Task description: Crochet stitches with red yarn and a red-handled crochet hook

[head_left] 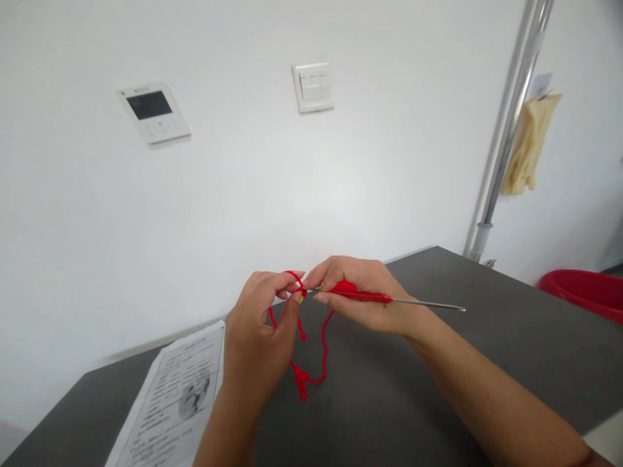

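Between finger and thumb, my left hand [265,318] pinches a small piece of red yarn [324,350], with one strand looped over the index finger. My right hand [367,288] is closed around the red handle of a crochet hook [365,296]. One metal end of the hook points left into the yarn at my left fingertips, and the other sticks out to the right past my hand. A bit of yellow shows by my left thumb. Yarn hangs below my hands to a small tangle on the dark table. Something red shows behind my right fingers.
A printed sheet [168,395] lies on the dark grey table [389,402], left of my hands. The white wall behind carries an intercom panel [154,113] and a switch [314,87]. At right are a metal pole [511,136], hanging yellow gloves [530,146] and a red tub [584,292].
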`<action>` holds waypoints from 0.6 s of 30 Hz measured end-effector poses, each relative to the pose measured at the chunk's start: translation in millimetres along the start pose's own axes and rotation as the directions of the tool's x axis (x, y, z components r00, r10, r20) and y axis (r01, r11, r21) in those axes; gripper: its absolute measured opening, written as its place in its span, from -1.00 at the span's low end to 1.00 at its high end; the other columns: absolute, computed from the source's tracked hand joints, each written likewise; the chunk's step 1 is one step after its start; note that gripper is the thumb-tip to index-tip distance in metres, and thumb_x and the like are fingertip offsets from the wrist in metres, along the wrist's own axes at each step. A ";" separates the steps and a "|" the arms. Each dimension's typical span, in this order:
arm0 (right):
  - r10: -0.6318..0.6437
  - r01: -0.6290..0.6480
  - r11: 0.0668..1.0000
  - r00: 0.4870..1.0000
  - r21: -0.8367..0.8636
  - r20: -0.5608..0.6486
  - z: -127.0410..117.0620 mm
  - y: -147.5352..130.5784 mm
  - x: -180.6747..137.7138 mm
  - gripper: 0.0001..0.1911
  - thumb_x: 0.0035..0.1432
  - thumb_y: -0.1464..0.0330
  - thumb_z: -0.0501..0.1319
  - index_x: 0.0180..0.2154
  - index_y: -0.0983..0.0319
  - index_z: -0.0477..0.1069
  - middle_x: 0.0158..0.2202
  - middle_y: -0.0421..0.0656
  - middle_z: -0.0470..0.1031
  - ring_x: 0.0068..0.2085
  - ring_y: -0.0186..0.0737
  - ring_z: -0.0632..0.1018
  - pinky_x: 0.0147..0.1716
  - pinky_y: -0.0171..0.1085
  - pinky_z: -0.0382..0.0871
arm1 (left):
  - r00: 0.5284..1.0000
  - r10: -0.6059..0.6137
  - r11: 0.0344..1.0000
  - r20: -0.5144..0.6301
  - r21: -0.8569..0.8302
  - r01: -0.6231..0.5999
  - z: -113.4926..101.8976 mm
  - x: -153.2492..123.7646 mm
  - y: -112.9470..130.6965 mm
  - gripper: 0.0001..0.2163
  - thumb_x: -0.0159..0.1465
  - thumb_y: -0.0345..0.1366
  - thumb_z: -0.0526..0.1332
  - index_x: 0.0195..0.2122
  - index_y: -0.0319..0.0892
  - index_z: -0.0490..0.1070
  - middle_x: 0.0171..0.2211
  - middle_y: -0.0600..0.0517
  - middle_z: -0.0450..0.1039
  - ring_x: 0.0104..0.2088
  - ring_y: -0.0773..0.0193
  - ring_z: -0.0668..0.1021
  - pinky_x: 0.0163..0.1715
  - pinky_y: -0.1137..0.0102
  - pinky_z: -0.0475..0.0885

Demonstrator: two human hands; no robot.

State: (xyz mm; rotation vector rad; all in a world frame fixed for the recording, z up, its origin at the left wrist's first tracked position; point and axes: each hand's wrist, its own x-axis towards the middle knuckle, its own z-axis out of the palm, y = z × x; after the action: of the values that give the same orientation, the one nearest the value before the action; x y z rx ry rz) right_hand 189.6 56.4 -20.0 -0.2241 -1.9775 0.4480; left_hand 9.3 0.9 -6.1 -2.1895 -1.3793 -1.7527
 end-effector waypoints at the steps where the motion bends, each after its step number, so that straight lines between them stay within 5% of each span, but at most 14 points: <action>1: -0.011 0.010 1.000 1.000 -0.009 -0.021 2.3 0.8 0.7 -0.89 0.33 0.40 0.25 -0.31 0.19 0.42 -0.23 -0.13 0.62 -0.19 -0.24 0.66 -0.19 -0.28 0.53 | 1.000 0.012 1.000 0.006 -0.006 -0.012 0.7 0.1 1.5 -0.83 0.18 -0.46 0.30 -0.29 -0.03 0.61 -0.35 0.06 0.59 -0.34 0.18 0.54 -0.25 0.33 0.40; 5: -0.169 0.156 0.980 0.980 -0.126 -0.104 13.5 9.4 2.4 -0.87 0.35 0.40 0.23 -0.31 0.19 0.41 -0.28 -0.15 0.56 -0.23 -0.29 0.59 -0.22 -0.32 0.51 | 0.998 -0.054 0.997 -0.044 -0.056 0.051 4.7 -0.8 4.7 -0.86 0.18 -0.41 0.33 -0.26 -0.04 0.61 -0.36 0.07 0.58 -0.34 0.19 0.54 -0.22 0.32 0.41; 9: -0.333 0.308 0.933 0.935 -0.188 -0.125 18.0 21.0 1.6 -0.95 0.33 0.43 0.26 -0.19 0.19 0.40 -0.15 -0.08 0.58 -0.11 -0.25 0.59 -0.15 -0.29 0.53 | 0.931 -0.347 0.918 -0.109 -0.240 0.314 9.9 -2.5 -1.3 -0.78 0.18 -0.30 0.40 -0.13 -0.09 0.61 -0.33 0.07 0.60 -0.31 0.22 0.56 -0.21 0.33 0.42; 14: -0.343 0.320 0.926 0.935 -0.198 -0.092 12.7 28.2 0.9 -0.97 0.36 0.42 0.25 -0.20 0.18 0.40 -0.19 -0.09 0.62 -0.15 -0.28 0.63 -0.18 -0.35 0.54 | 0.871 -0.483 0.657 0.084 -0.623 0.425 19.3 2.1 -9.9 -0.73 0.04 -0.37 0.48 -0.20 -0.18 0.62 -0.42 0.09 0.58 -0.35 0.30 0.58 -0.25 0.40 0.46; 18: -0.444 0.393 0.870 0.887 -0.299 -0.128 17.6 40.1 -2.1 -0.94 0.35 0.42 0.23 -0.14 0.17 0.40 -0.13 -0.06 0.60 -0.12 -0.25 0.64 -0.17 -0.32 0.56 | 0.809 -0.560 0.415 0.177 -0.785 0.459 31.1 5.3 -9.0 -0.71 -0.08 -0.39 0.51 -0.29 -0.22 0.64 -0.47 0.07 0.59 -0.41 0.36 0.58 -0.28 0.43 0.48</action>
State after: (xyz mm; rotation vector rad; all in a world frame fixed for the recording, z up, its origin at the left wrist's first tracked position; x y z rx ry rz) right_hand 173.0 88.6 -44.8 0.0040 -1.8210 -0.1222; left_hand 27.8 25.4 -17.8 -1.9481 -1.5172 -3.2479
